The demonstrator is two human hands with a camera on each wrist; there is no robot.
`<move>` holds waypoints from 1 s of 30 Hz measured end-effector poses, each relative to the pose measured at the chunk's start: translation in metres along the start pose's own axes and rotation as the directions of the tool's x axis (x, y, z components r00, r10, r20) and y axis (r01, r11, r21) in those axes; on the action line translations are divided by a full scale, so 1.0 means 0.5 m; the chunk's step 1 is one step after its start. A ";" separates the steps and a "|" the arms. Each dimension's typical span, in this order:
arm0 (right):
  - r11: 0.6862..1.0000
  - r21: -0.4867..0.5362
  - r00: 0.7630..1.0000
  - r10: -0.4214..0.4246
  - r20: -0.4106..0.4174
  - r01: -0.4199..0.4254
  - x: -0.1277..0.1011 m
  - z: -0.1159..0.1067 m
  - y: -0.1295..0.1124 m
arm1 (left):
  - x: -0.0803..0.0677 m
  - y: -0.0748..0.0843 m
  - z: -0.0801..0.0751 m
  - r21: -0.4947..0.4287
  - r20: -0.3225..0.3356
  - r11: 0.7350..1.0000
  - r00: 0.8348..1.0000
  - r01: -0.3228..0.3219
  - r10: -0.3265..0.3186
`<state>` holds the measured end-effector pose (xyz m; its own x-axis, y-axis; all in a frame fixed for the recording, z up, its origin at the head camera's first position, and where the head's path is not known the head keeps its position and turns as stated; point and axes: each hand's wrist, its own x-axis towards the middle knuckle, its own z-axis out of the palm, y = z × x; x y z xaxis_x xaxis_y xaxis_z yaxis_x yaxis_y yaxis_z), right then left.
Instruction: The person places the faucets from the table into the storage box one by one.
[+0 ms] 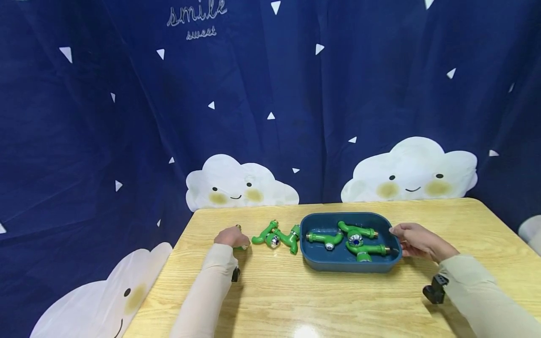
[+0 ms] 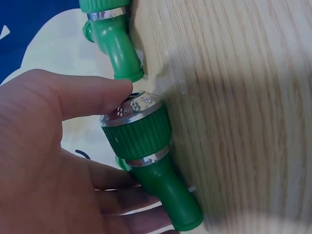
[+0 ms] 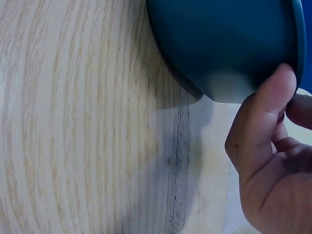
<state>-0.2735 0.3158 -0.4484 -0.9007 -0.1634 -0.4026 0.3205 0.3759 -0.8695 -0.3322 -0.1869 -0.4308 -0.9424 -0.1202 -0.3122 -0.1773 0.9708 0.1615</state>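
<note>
My left hand (image 1: 230,237) is at the left part of the table, gripping a green tap (image 2: 139,134) with a silver-capped knob. In the left wrist view, the thumb presses on the silver cap and the fingers curl beneath the tap's body. My right hand (image 1: 418,239) pinches the right end of a dark blue plastic basin (image 1: 346,266), its thumb at the rim in the right wrist view. Inside the basin lie several green taps, one of them (image 1: 329,239) toward the left side with its brass end pointing left.
Between the left hand and the basin, more green taps lie on the wooden table (image 1: 287,300), one (image 1: 292,240) close against the basin's left wall. A dark blue curtain (image 1: 270,70) with white clouds hangs behind the table.
</note>
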 end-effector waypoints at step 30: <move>1.000 0.008 1.000 0.007 -0.020 -0.006 -0.001 0.005 -0.002 | -0.024 -0.051 0.002 0.027 0.060 0.992 0.991 -0.121 0.119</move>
<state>-0.2726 0.3135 -0.4481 -0.9043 -0.1426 -0.4025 0.3285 0.3700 -0.8690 -0.3164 -0.2099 -0.4319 -0.9380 0.0091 -0.3465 -0.0542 0.9835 0.1726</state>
